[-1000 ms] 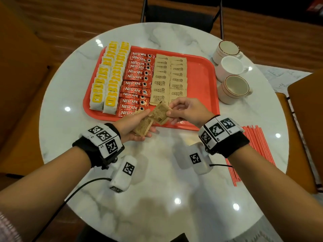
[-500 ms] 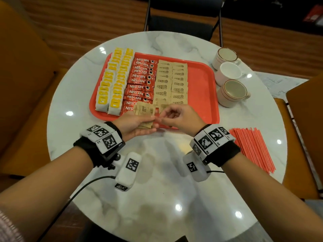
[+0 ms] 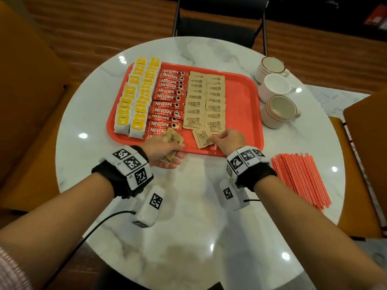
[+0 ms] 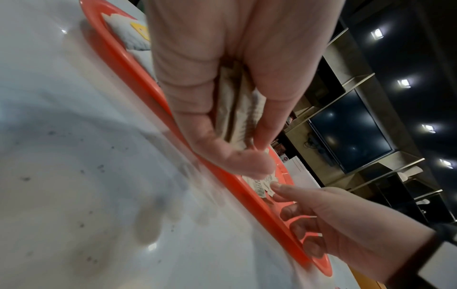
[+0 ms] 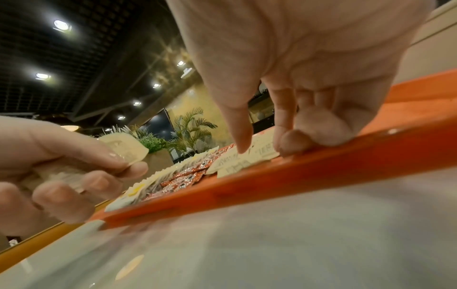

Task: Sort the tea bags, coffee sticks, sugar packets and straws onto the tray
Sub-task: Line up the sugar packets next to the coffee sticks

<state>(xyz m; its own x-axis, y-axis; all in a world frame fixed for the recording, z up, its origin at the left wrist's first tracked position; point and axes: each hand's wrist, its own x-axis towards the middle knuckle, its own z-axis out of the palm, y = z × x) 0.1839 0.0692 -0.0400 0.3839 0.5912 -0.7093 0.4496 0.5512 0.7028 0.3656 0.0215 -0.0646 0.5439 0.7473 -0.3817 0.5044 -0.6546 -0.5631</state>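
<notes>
A red tray (image 3: 243,105) holds yellow-tagged tea bags (image 3: 136,97) at left, red coffee sticks (image 3: 167,103) in the middle and two columns of brown sugar packets (image 3: 206,101). My left hand (image 3: 163,151) grips a small stack of sugar packets (image 4: 237,109) over the tray's near rim. My right hand (image 3: 227,141) holds one sugar packet (image 3: 204,139) by its edge. That packet lies tilted on the tray floor just below the right sugar column. In the right wrist view thumb and forefinger tips (image 5: 241,144) sit on it. Red straws (image 3: 301,181) lie in a bundle on the table at right.
Three cups (image 3: 280,110) stand on the white marble table (image 3: 188,227) just right of the tray. The tray's right third is bare. A dark chair (image 3: 217,28) stands beyond the table, and orange seats flank it left and right.
My right hand took one sugar packet from the stack in my left hand and moved it right and down onto the tray. The left hand stayed at the tray's near rim.
</notes>
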